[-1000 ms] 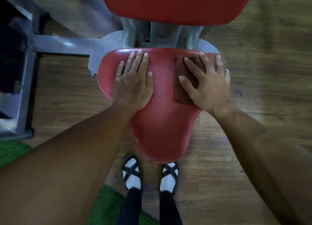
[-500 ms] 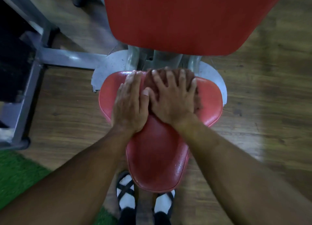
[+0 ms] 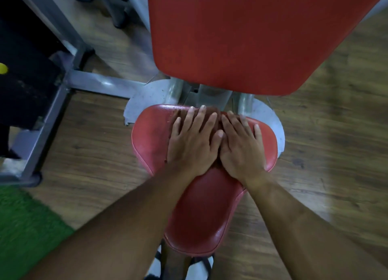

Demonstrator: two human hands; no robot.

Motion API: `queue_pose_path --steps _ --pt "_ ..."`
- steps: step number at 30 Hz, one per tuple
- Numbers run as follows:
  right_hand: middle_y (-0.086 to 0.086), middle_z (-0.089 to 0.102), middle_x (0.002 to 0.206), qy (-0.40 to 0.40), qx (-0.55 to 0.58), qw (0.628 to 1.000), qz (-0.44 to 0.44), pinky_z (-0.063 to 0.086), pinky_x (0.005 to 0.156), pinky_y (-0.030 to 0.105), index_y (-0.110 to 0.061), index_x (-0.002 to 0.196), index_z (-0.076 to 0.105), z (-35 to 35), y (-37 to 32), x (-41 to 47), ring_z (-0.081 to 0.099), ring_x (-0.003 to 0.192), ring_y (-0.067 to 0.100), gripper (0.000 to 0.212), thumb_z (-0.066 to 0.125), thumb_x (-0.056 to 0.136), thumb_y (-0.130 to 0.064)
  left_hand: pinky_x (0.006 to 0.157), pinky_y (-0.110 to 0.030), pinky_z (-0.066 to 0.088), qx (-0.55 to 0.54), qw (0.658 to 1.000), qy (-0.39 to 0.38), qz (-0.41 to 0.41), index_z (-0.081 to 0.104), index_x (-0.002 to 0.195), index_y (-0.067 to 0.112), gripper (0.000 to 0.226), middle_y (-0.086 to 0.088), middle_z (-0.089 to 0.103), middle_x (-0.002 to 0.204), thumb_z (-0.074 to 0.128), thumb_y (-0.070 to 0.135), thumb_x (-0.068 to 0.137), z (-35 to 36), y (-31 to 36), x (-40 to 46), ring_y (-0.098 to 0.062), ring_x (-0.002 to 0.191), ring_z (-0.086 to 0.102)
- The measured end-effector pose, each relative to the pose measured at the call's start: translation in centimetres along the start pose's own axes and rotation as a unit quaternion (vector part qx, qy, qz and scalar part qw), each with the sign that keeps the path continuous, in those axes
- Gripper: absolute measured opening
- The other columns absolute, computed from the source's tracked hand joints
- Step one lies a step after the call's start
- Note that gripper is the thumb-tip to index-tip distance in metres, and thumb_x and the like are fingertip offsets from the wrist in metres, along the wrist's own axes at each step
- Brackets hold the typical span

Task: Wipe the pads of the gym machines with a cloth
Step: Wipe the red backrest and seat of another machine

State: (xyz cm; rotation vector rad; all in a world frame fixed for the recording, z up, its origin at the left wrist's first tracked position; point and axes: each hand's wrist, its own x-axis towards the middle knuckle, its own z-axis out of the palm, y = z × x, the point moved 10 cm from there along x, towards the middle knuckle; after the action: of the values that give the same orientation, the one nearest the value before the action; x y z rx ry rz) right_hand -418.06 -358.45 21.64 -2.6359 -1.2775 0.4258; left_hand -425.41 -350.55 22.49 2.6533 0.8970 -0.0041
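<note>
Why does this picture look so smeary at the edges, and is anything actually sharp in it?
Head view: the wooden floor and green mat streak with motion blur, strongest toward the edges; the left hand and right hand on the red seat pad are sharper, fingertips slightly smeared; lighting is dim, with small glints on the pad's rim; the wide lens bends the metal frame.

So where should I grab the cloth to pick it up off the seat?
Pinch the cloth at its far edge, beyond the fingertips, coming from above. It lies flat on the seat under both hands, so only that edge shows.
</note>
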Motion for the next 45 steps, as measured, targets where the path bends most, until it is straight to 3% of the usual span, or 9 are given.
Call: queue_pose_path --steps 3,6,14,18,20,26,32,37,45 --pt "-0.008 0.024 0.164 0.004 0.028 1.0 0.002 0.001 0.121 0.05 -0.028 0.154 0.034 -0.4 0.5 0.2 0.011 0.153 0.016 0.059 0.021 0.098 -0.041 0.119 -0.057 0.004 0.0 0.999 -0.031 -0.029 0.023 0.153 0.04 0.061 0.007 0.012 0.165 0.012 0.06 0.097 0.8 -1.0 -0.6 -0.023 0.152 0.002" --pt "-0.006 0.028 0.163 0.02 0.047 0.999 -0.004 0.003 0.121 0.051 -0.031 0.151 0.039 -0.8 0.8 -0.2 0.016 0.152 0.018 0.055 0.028 0.098 -0.037 0.115 -0.064 0.01 0.038 0.999 -0.024 -0.008 0.021 0.153 0.044 0.061 0.006 0.011 0.166 0.023 0.064 0.096 0.4 -1.4 -2.7 -0.028 0.152 0.001" --pt "-0.008 0.021 0.165 0.006 -0.018 0.999 0.028 0.004 0.12 0.057 -0.035 0.154 0.03 -0.4 0.6 -0.4 0.013 0.152 0.021 0.059 0.016 0.098 -0.05 0.112 -0.071 0.001 0.059 0.993 -0.095 -0.026 0.011 0.151 0.052 0.062 0.011 0.008 0.166 0.019 0.072 0.093 0.9 -3.9 3.5 -0.031 0.152 -0.007" --pt "-0.008 0.015 0.166 -0.006 -0.028 0.999 0.022 0.004 0.12 0.057 -0.039 0.155 0.022 -0.2 1.1 -0.3 0.01 0.153 0.022 0.058 0.012 0.099 -0.05 0.114 -0.067 0.009 0.1 0.995 -0.017 0.024 0.023 0.153 0.043 0.062 0.002 0.009 0.166 0.021 0.067 0.095 -0.3 -2.7 -0.2 -0.033 0.152 -0.002" --pt "-0.007 0.013 0.167 -0.01 -0.029 0.999 0.027 0.004 0.12 0.057 -0.039 0.156 0.02 0.0 1.3 -0.4 0.009 0.153 0.023 0.057 0.012 0.1 -0.05 0.117 -0.062 0.007 0.093 0.995 -0.027 0.036 0.022 0.153 0.044 0.063 0.0 0.006 0.167 0.02 0.068 0.094 -0.3 -3.0 -0.3 -0.03 0.153 -0.003" --pt "-0.006 0.012 0.167 -0.009 -0.042 0.998 0.048 0.005 0.121 0.058 -0.041 0.156 0.017 0.3 0.9 -0.2 0.008 0.153 0.025 0.057 0.013 0.1 -0.051 0.119 -0.058 0.006 0.062 0.995 -0.059 -0.047 0.027 0.147 0.048 0.065 0.002 0.028 0.161 0.019 0.076 0.089 -0.1 -6.1 4.8 -0.031 0.152 0.007" --pt "-0.006 0.008 0.167 -0.02 -0.04 0.998 0.055 0.003 0.12 0.06 -0.041 0.157 0.014 0.6 1.1 -0.2 0.005 0.154 0.026 0.055 0.016 0.102 -0.05 0.121 -0.055 0.003 0.051 0.996 -0.044 -0.064 0.02 0.149 0.051 0.065 0.002 0.016 0.165 0.026 0.075 0.09 -0.8 -7.3 0.7 -0.031 0.152 -0.004" --pt "-0.005 0.01 0.167 -0.013 -0.049 0.997 0.059 0.003 0.119 0.061 -0.039 0.157 0.014 0.5 0.9 -0.2 0.006 0.154 0.027 0.056 0.018 0.103 -0.049 0.114 -0.057 0.024 0.014 0.983 -0.073 -0.166 0.034 0.142 0.049 0.067 0.002 0.034 0.156 0.023 0.08 0.084 -1.1 -11.4 4.0 -0.034 0.145 0.019" --pt "-0.004 0.008 0.167 -0.021 -0.037 0.997 0.059 0.002 0.119 0.064 -0.039 0.157 0.012 0.5 0.8 -0.2 0.005 0.153 0.027 0.056 0.016 0.102 -0.05 0.119 -0.061 0.005 0.001 0.984 -0.039 -0.175 0.016 0.149 0.056 0.067 0.001 0.005 0.166 0.031 0.077 0.088 -1.5 -11.4 -3.2 -0.047 0.147 -0.009"
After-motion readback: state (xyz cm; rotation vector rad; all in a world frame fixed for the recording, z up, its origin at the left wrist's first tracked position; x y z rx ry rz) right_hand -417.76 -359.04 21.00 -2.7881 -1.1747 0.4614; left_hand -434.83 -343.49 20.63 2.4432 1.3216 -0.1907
